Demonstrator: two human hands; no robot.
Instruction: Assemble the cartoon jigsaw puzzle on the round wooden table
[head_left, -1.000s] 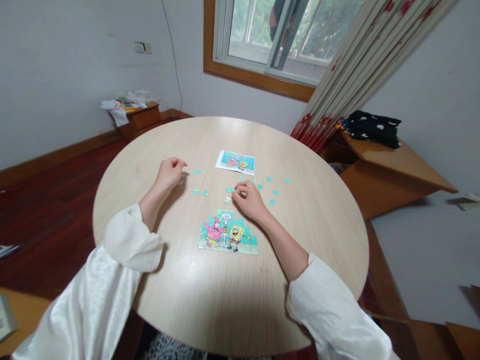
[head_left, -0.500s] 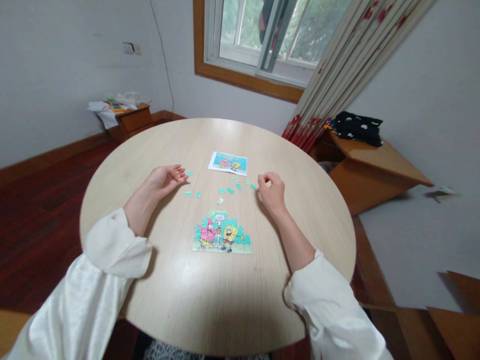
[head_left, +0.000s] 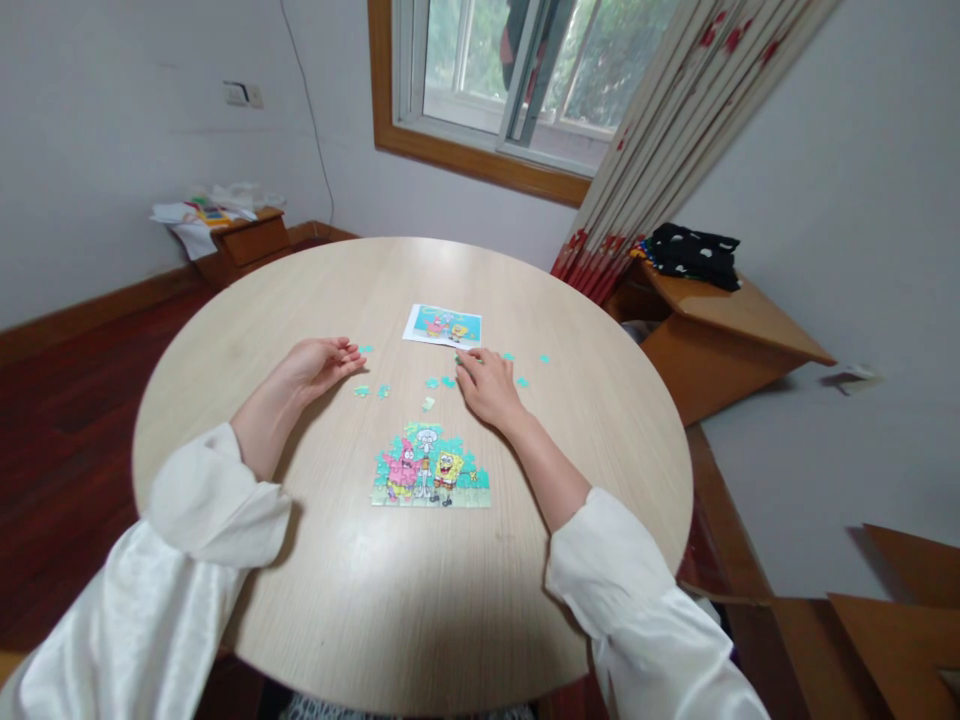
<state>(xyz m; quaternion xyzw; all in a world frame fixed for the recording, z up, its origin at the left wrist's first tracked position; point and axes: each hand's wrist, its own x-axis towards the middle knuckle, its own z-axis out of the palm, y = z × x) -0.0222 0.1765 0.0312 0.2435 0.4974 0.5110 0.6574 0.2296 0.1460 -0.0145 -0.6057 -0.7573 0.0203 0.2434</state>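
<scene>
A partly assembled jigsaw puzzle [head_left: 431, 470] lies flat on the table, with pink, white and yellow cartoon figures on a turquoise background. Loose turquoise puzzle pieces [head_left: 384, 391] are scattered beyond it, and a pale piece [head_left: 428, 404] lies just above its top edge. My right hand [head_left: 489, 385] is palm down over the loose pieces, fingers reaching forward and fingertips at a piece by the picture card; it hides some pieces. My left hand [head_left: 322, 365] rests on its side, fingers loosely extended beside another piece [head_left: 365, 349], holding nothing.
The printed picture card [head_left: 444, 325] lies beyond the pieces on the round wooden table [head_left: 300, 590]. A small cabinet [head_left: 251, 243] with papers stands at the back left. Folded black cloth [head_left: 694, 255] sits on wooden furniture at the right, near a curtain [head_left: 637, 150].
My right hand has moved left from the right side of the pieces to those below the card, its curled fingers now extended. Pieces formerly behind it show. My left hand stays nearly still.
</scene>
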